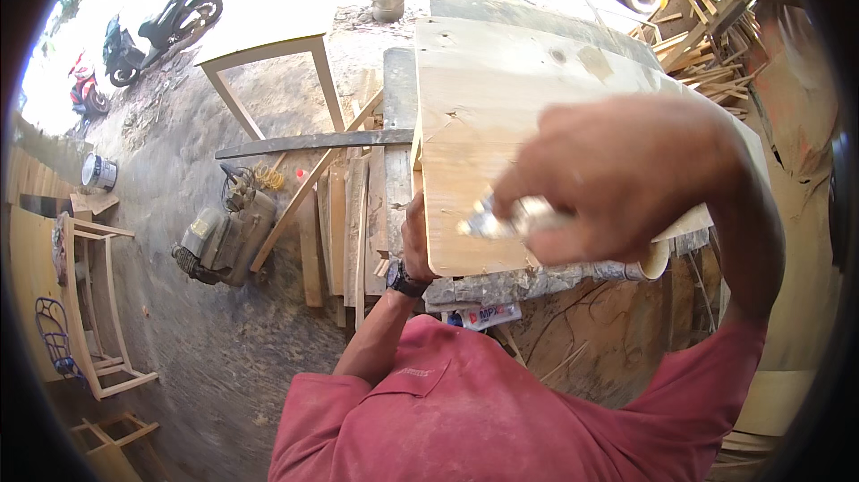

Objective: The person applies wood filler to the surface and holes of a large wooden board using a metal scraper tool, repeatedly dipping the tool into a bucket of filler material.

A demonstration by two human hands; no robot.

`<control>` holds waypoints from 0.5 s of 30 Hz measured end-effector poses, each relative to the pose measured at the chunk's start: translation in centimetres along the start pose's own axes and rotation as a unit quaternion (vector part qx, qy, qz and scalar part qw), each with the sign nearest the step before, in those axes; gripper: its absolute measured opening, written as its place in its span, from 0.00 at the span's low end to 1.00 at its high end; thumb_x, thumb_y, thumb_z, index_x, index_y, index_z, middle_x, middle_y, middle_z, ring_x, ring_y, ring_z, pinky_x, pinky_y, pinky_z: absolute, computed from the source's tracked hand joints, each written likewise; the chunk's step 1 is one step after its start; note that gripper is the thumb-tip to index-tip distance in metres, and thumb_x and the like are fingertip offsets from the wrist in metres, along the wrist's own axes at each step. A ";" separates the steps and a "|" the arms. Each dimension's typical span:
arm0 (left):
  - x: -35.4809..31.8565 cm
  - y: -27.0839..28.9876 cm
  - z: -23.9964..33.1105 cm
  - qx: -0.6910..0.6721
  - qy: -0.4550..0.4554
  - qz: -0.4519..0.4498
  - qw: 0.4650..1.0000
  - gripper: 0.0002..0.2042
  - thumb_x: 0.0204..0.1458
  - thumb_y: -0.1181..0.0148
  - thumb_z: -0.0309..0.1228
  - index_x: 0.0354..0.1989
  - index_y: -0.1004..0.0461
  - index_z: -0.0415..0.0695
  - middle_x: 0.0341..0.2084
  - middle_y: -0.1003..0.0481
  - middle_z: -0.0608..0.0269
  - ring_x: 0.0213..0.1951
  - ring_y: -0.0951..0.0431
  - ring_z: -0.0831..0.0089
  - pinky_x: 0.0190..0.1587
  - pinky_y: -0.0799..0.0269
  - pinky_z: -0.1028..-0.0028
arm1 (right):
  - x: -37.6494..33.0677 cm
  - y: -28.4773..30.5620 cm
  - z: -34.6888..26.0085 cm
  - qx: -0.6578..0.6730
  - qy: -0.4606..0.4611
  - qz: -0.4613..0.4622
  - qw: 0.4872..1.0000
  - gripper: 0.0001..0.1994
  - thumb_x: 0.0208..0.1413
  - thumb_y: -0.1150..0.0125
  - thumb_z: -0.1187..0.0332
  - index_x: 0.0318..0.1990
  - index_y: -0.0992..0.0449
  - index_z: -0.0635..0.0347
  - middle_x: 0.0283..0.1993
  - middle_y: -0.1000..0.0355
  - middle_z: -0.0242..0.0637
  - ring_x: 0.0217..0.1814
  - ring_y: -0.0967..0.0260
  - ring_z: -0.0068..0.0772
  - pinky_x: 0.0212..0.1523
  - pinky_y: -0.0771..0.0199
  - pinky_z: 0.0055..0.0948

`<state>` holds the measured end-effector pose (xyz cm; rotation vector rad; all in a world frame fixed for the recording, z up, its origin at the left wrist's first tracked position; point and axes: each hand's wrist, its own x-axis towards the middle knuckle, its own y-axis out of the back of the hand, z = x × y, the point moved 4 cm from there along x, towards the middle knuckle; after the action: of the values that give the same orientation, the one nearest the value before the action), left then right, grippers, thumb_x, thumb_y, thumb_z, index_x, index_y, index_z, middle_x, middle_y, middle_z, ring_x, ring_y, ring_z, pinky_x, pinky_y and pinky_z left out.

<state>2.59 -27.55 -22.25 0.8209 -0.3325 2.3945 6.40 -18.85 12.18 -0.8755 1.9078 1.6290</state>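
Note:
A wide, pale plywood panel (483, 142) with rounded corners lies in front of me, with knots and lighter patches on its face. My left hand (416, 236), a watch on its wrist, grips the panel's left edge near the close corner; part of its fingers is hidden by the edge. Above the panel's near part, my right hand (599, 182) is blurred by motion. It is closed around a small silvery-white tool (488, 218), whose pale tip points left toward the wood. The blur hides the tool's exact kind and whether it touches the surface.
Wood strips (335, 222) lean left of the panel, beside a dark bar (313, 142). A compressor (228, 236) stands on the dirt floor. Farther off are a light wooden frame (327, 79), a bucket (388, 4) and a motorbike (161, 30). Scrap wood (716, 43) is heaped at right.

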 end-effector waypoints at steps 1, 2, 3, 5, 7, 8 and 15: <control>-0.1 0.1 -0.1 -0.007 0.012 -0.006 1.000 0.54 0.39 0.17 0.40 0.70 0.50 0.36 0.47 0.19 0.42 0.45 0.15 0.54 0.47 0.18 0.58 | 0.3 0.8 0.1 0.006 -0.011 0.036 0.999 0.19 0.53 0.44 0.62 0.47 0.18 0.62 0.24 0.22 0.45 0.29 0.22 0.43 0.40 0.22 0.42; -0.3 0.2 -0.1 -0.015 0.024 -0.010 1.000 0.54 0.38 0.17 0.40 0.70 0.50 0.36 0.47 0.19 0.42 0.45 0.15 0.54 0.47 0.18 0.58 | 0.6 1.8 -0.2 0.010 -0.032 0.066 0.997 0.19 0.53 0.44 0.62 0.47 0.18 0.62 0.24 0.23 0.44 0.30 0.22 0.45 0.41 0.22 0.42; -0.4 0.3 -0.1 -0.016 0.037 -0.012 0.999 0.54 0.38 0.17 0.40 0.70 0.50 0.36 0.46 0.19 0.42 0.46 0.15 0.54 0.47 0.18 0.58 | 1.7 1.8 0.0 -0.032 -0.013 0.064 0.997 0.19 0.53 0.44 0.62 0.47 0.18 0.63 0.24 0.23 0.44 0.31 0.22 0.44 0.41 0.22 0.42; -0.6 0.3 -0.1 -0.023 0.058 -0.017 0.998 0.55 0.38 0.17 0.40 0.70 0.51 0.36 0.46 0.19 0.43 0.46 0.15 0.55 0.47 0.18 0.57 | 2.9 1.1 0.3 -0.063 0.002 0.043 0.997 0.18 0.52 0.44 0.62 0.46 0.18 0.63 0.24 0.23 0.43 0.30 0.22 0.44 0.41 0.22 0.42; -1.4 0.2 -1.9 -0.008 0.033 -0.004 0.999 0.54 0.39 0.18 0.40 0.70 0.51 0.35 0.47 0.19 0.42 0.46 0.15 0.54 0.47 0.19 0.57 | 2.4 0.0 -0.2 -0.036 0.013 0.004 0.999 0.18 0.52 0.43 0.63 0.45 0.18 0.63 0.23 0.24 0.43 0.29 0.23 0.44 0.39 0.22 0.42; -0.6 0.1 -0.8 0.017 0.014 -0.005 1.000 0.54 0.40 0.18 0.40 0.70 0.51 0.35 0.47 0.20 0.41 0.46 0.15 0.53 0.47 0.19 0.57 | 2.2 -0.5 -0.2 -0.018 0.026 -0.019 0.999 0.17 0.52 0.43 0.63 0.45 0.18 0.63 0.23 0.24 0.43 0.28 0.23 0.43 0.37 0.22 0.41; 1.2 0.1 2.0 0.052 -0.028 0.003 0.998 0.52 0.41 0.18 0.39 0.69 0.50 0.34 0.47 0.20 0.40 0.46 0.16 0.52 0.48 0.21 0.59 | -1.2 -2.8 -0.4 0.019 0.073 0.093 0.993 0.11 0.58 0.41 0.68 0.35 0.22 0.70 0.18 0.27 0.45 0.19 0.27 0.42 0.26 0.25 0.43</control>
<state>2.74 -27.94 -19.94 0.9374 -0.2332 2.4147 9.28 -19.34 11.21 -0.8424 2.1703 1.6691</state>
